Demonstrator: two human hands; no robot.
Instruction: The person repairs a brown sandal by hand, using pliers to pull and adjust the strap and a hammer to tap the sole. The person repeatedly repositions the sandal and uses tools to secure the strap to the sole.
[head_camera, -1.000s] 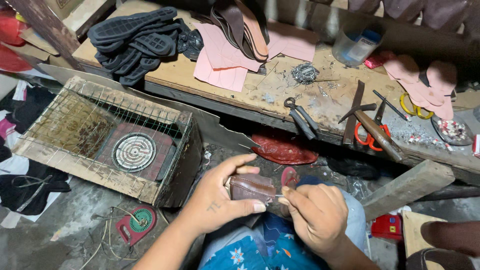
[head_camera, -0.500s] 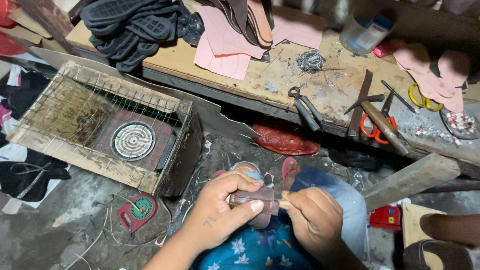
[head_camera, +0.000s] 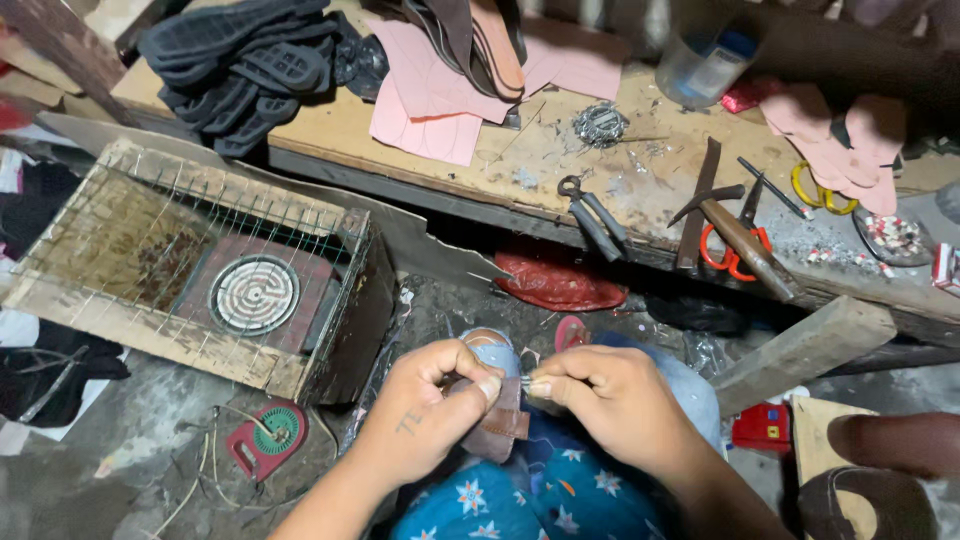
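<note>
- The left hand (head_camera: 425, 420) is closed around a small brown leather piece (head_camera: 500, 432), thumb and fingers clamped on its top edge.
- The right hand (head_camera: 610, 400) pinches narrowly at the same top edge, fingertips almost touching the left thumb; whatever it grips is too small to tell.
- The leather piece sits over the person's lap, above blue flowered fabric (head_camera: 520, 500), hanging down between the 2 hands.
- To the left stands a wooden wire-topped box (head_camera: 150, 330) with a round coil heater (head_camera: 254, 294) inside.
- Beyond the hands runs a workbench (head_camera: 520, 165) carrying pliers (head_camera: 592, 215), a hammer (head_camera: 740, 235), orange-handled scissors (head_camera: 725, 255), pink cut sheets (head_camera: 425, 125) and black shoe soles (head_camera: 240, 65).
</note>
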